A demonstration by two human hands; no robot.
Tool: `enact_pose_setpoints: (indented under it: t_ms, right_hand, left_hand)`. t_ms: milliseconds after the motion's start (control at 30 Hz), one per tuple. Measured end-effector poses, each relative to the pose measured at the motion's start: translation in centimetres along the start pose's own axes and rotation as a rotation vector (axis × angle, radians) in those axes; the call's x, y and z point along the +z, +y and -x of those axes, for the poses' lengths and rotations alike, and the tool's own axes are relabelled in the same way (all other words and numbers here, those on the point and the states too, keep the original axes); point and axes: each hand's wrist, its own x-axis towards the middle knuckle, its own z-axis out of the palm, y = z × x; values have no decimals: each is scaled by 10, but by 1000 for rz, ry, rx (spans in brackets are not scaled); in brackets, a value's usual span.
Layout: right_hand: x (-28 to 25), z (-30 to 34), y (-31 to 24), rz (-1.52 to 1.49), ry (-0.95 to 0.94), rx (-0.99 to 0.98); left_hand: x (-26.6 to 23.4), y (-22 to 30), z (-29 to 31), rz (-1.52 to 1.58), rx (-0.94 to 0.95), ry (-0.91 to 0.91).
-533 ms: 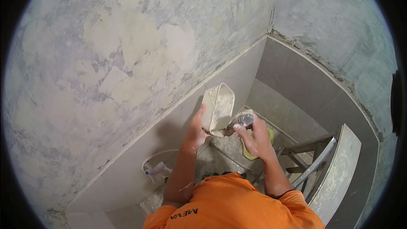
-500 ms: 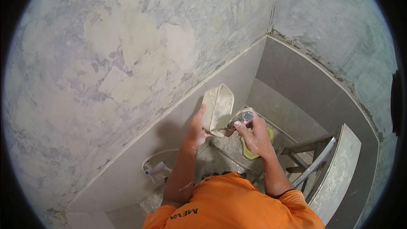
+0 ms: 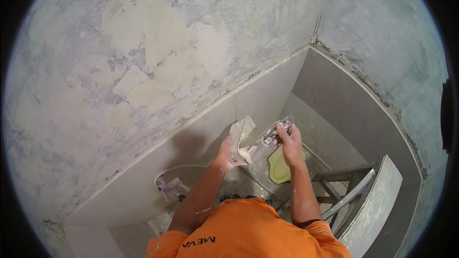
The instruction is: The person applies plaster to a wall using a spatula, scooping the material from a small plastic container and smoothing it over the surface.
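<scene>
My left hand [image 3: 224,156] is wrapped round a pale, putty-smeared mud pan [image 3: 237,139], fingers on its side and underneath. The pan is tilted, and thick white putty [image 3: 245,154] clings to its near right rim. To the right, my right hand [image 3: 292,147] grips the dark handle of a putty knife [image 3: 258,151]. Its wide blade, whitish with putty, slants down toward that rim; whether they touch I cannot tell. Both hands and forearms carry white smears. The inside of the pan is mostly hidden.
A patchy plastered wall [image 3: 158,57] rises ahead and left above grey tiles [image 3: 267,86]. Below my right hand sits a yellow-green squat toilet [image 3: 279,166]. A stepladder [image 3: 330,188] and a pale board [image 3: 377,200] stand at right. A white hose sprayer [image 3: 172,186] hangs at lower left.
The pan has dropped lower in view and turned, showing less of its inside. The knife has swung out to the right, exposing its blade. The whole view has shifted slightly.
</scene>
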Motion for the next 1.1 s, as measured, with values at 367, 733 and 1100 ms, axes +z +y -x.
enact_pose_setpoints:
  t_ms: [367,733,1100]
  right_hand:
    - [-69,-13,72,-1163,193,314]
    - [-21,16,-13,-880,-239,62]
    - [26,35,-51,-468,-141,-171]
  left_hand:
    - [61,23,57,81,105,-278]
    - [124,69,106,243,561,-510]
    - [133,87,127,296,722,-678]
